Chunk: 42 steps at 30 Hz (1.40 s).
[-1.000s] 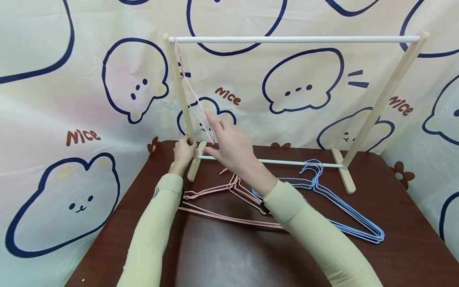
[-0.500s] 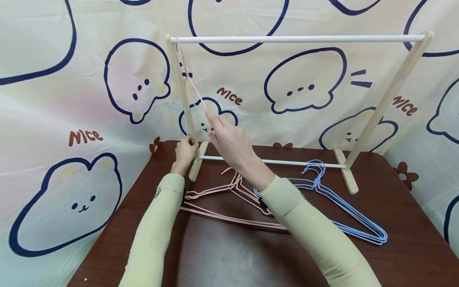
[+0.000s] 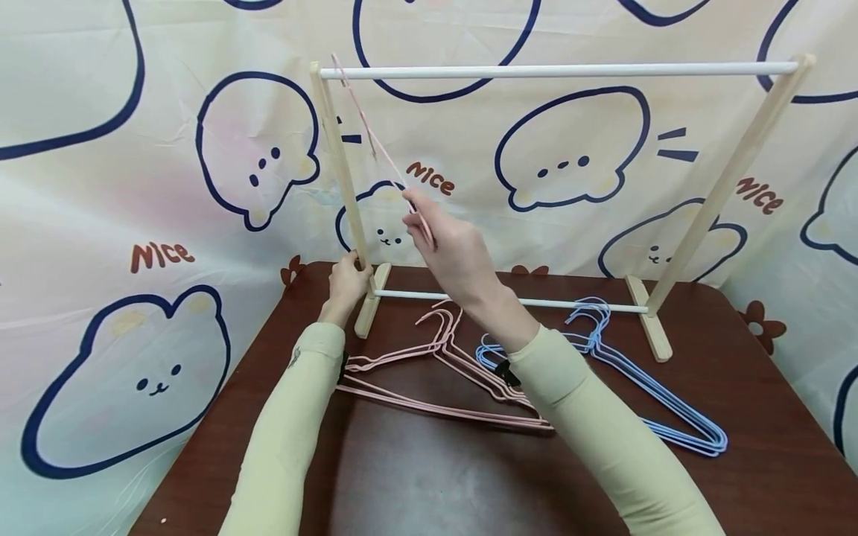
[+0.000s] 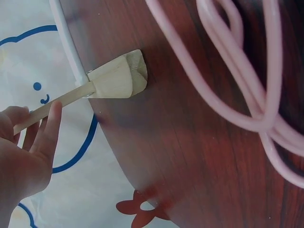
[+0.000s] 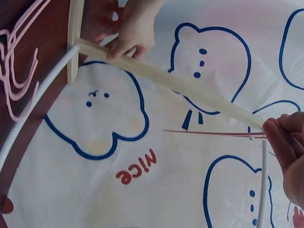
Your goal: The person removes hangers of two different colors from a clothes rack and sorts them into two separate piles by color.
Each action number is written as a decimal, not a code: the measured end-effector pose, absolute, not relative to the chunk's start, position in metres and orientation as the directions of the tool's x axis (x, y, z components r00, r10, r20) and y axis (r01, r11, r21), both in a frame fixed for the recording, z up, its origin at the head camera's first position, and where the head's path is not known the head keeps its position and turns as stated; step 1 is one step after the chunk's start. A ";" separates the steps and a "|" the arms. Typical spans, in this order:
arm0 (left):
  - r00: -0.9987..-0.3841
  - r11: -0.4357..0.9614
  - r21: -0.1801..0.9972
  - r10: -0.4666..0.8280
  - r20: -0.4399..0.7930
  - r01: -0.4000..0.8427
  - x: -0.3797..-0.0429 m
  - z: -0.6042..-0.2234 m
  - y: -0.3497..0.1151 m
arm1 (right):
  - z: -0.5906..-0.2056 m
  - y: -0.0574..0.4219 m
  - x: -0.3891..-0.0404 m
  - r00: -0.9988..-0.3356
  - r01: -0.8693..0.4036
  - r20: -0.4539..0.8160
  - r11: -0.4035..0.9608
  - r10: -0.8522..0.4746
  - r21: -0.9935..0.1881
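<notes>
A drying rack stands on the table, with a wooden left post (image 3: 343, 167) and a white top rod (image 3: 550, 71). My left hand (image 3: 347, 281) grips the post low down, just above its foot (image 4: 118, 78). My right hand (image 3: 459, 249) pinches a pink wire hanger (image 3: 367, 128), which slants up to the left. Its far end rises slightly above the top rod, close to the post. In the right wrist view this hanger (image 5: 213, 133) appears nearly edge-on, running out from the fingers.
Several pink hangers (image 3: 439, 345) lie stacked on the dark table (image 3: 415, 476), in front of the lower white rod (image 3: 556, 304). To their right lies a stack of blue hangers (image 3: 593, 345). A printed cloth (image 3: 228, 223) hangs behind and beside the table.
My right hand has moved up and slightly right with the pink hanger, whose upper end has risen from the top rod to above it. My left hand keeps its grip on the post.
</notes>
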State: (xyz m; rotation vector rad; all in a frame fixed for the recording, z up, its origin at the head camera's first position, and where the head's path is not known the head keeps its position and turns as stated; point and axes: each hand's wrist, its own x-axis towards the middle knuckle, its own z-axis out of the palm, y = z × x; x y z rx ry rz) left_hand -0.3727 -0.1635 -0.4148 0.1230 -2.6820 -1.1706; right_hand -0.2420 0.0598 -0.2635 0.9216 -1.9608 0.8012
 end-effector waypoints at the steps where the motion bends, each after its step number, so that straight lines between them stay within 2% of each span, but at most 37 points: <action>1: -0.974 0.680 0.733 -0.159 0.161 0.010 -0.372 -0.415 -0.164 | -0.263 0.061 -0.242 -0.402 -0.827 0.864 0.525 -0.303 -0.201; 6: -0.975 0.673 0.740 -0.155 0.160 0.014 -0.370 -0.414 -0.168 | -0.260 0.067 -0.239 -0.389 -0.856 0.875 0.465 -0.290 -0.226; 11: -0.979 0.669 0.743 -0.143 0.143 0.011 -0.368 -0.415 -0.173 | -0.258 0.071 -0.225 -0.393 -0.895 0.884 0.325 -0.254 -0.305; 16: -0.994 0.621 0.784 -0.079 0.076 0.011 -0.366 -0.412 -0.182 | -0.259 0.083 -0.208 -0.480 -0.874 0.844 0.214 -0.240 -0.436; 18: -0.997 0.599 0.801 -0.056 0.059 0.014 -0.363 -0.410 -0.185 | -0.262 0.092 -0.202 -0.533 -0.846 0.812 0.180 -0.238 -0.502; 27: -0.988 0.583 0.806 -0.028 0.149 0.105 -0.351 -0.407 -0.201 | -0.280 0.129 -0.178 -0.725 -0.685 0.666 0.084 -0.175 -0.723; 33: -0.987 0.500 0.857 -0.020 0.158 0.127 -0.341 -0.409 -0.213 | -0.293 0.148 -0.168 -0.758 -0.648 0.631 0.072 -0.167 -0.759; 42: -0.991 0.519 0.848 -0.007 0.135 0.112 -0.325 -0.417 -0.233 | -0.315 0.167 -0.153 -0.793 -0.583 0.568 0.004 -0.220 -0.813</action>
